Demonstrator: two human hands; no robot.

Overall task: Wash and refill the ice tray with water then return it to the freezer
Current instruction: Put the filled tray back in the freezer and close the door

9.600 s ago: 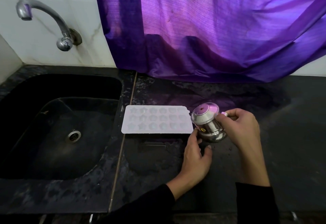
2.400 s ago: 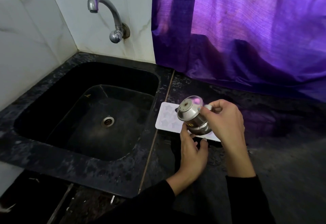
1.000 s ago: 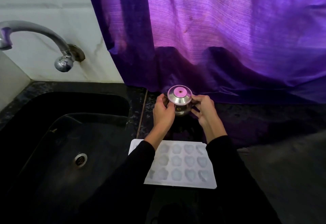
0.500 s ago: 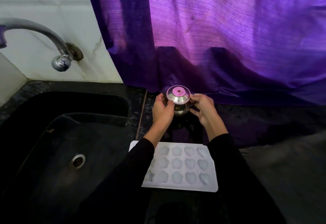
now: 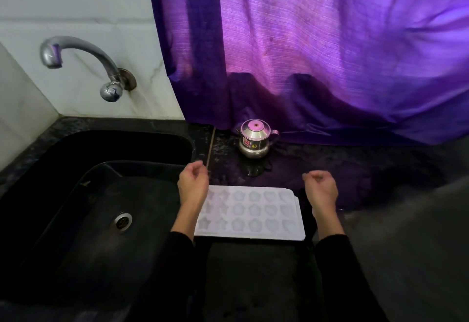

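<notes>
Fingers [image 5: 196, 169] loosely curled above white star-moulded ice tray [image 5: 253, 213].

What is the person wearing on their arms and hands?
Both arms are in long dark, black-looking sleeves that end around mid-forearm. The left hand and right hand are bare: no gloves, rings, watch or bracelets show, and the sleeves carry no visible markings.

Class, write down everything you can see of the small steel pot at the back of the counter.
The small steel pot looks like shiny polished metal, with a rounded belly, a narrower neck and a conical lid with a small hole at its centre. A short spout points left and a small handle sticks out right. Stickers mark its front. It stands upright on the dark counter, just in front of the purple curtain, beyond the ice tray. Neither hand touches it.
</notes>
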